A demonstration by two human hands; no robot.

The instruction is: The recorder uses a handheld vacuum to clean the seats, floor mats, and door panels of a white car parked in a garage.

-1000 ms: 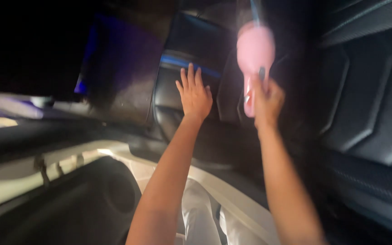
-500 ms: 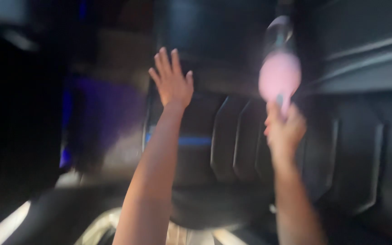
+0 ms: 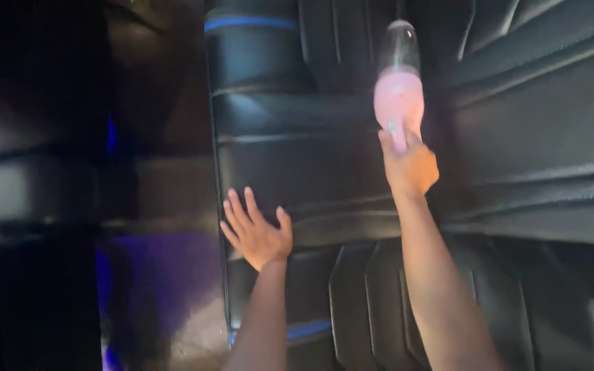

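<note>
The pink handheld vacuum (image 3: 398, 103) now sits higher against the seat than it did a second ago: I see its clear nozzle end pointing up into the crease where the black car seat (image 3: 297, 165) meets the next panel, whereas a moment back it was held out over the seat cushion with the view swinging about. The picture has also settled and sharpened, so I judge the sweep across the upholstery has moved on from the lower cushion to this upper seam. The vacuum itself looks like a short, rounded body in pale pink with a see-through, darker cap at the far end; its handle end is hidden inside my right hand (image 3: 410, 168), whose grip is wrapped tight round it, thumb laid along the body. My left hand (image 3: 256, 233) has dropped from its earlier spot and now lies flat with the fingers fanned out on the seat's leather near the left edge, holding nothing. The seat shows ribbed black panels with a blue stripe (image 3: 249, 23) at the top and another low down. To the left, the car's floor area (image 3: 159, 288) is dark, with a purple glow.
</note>
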